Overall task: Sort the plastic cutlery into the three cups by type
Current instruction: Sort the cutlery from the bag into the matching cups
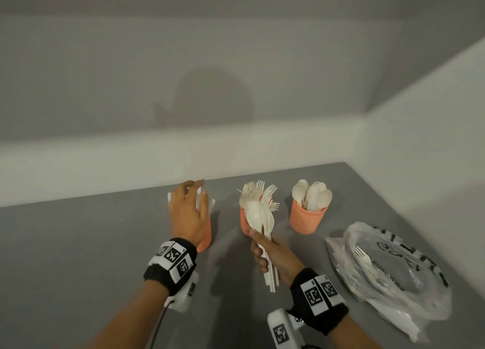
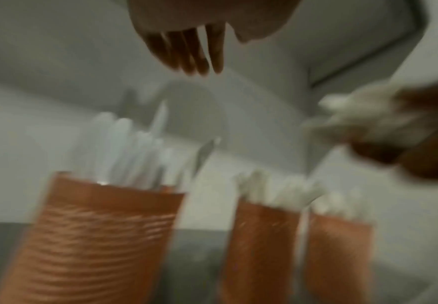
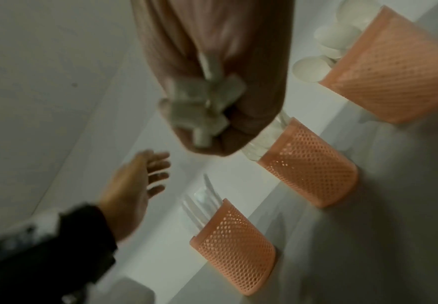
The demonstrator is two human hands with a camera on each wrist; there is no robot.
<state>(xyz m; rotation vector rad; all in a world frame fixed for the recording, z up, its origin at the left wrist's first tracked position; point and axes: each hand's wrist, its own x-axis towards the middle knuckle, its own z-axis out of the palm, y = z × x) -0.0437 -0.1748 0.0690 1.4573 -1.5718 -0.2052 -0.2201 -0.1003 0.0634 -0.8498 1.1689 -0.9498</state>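
the right hand point(image 1: 271, 254) grips a bundle of white cutlery point(image 1: 259, 218) by the handles, spoon bowls up, just in front of the middle cup point(image 1: 244, 221) — which holds forks. the left hand point(image 1: 190, 212), fingers straight and holding nothing, hovers over the left cup point(image 1: 204, 239) and hides most of it. the right cup point(image 1: 307, 218) holds spoons. the left wrist view is blurred.
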